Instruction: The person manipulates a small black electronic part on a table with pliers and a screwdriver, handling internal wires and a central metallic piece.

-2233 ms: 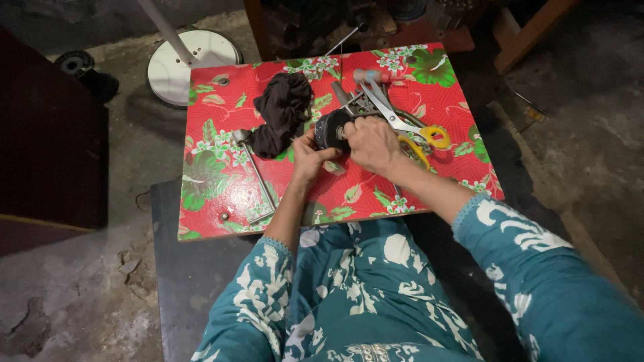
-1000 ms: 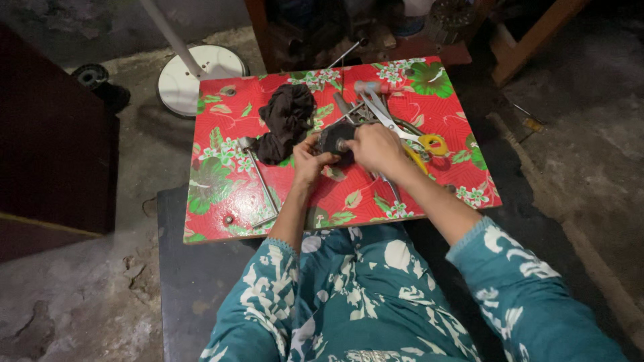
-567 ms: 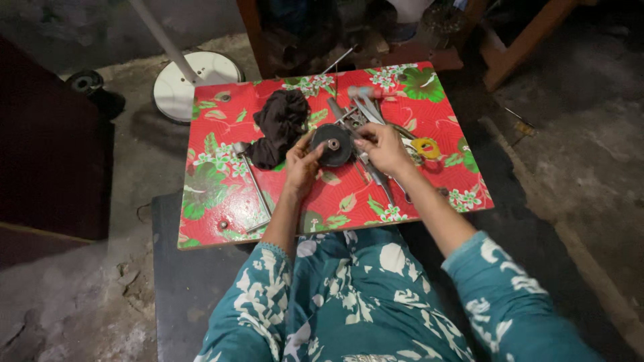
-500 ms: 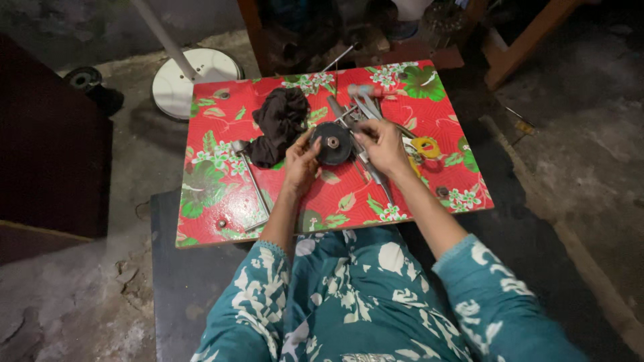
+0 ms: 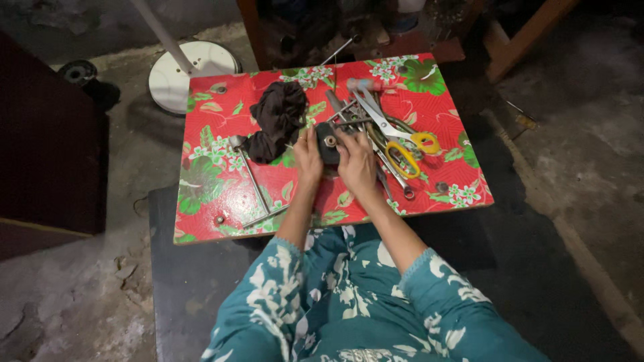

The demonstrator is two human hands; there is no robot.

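Observation:
A dark round metal part with a pale hub rests on the red flowered tabletop. My left hand grips its left side and my right hand grips its right side, fingers curled over it. A crumpled black cloth lies just left of the part. To the right lie yellow-handled scissors and several metal tools.
A long thin metal rod lies on the table's left half. A round white stand base with a pole sits on the concrete floor behind the table. Wooden furniture stands at the back. A dark cabinet is at the left.
The round part was held up between both hands earlier; now it lies flat on the tabletop with both hands at its sides. The camera view has shifted slightly.

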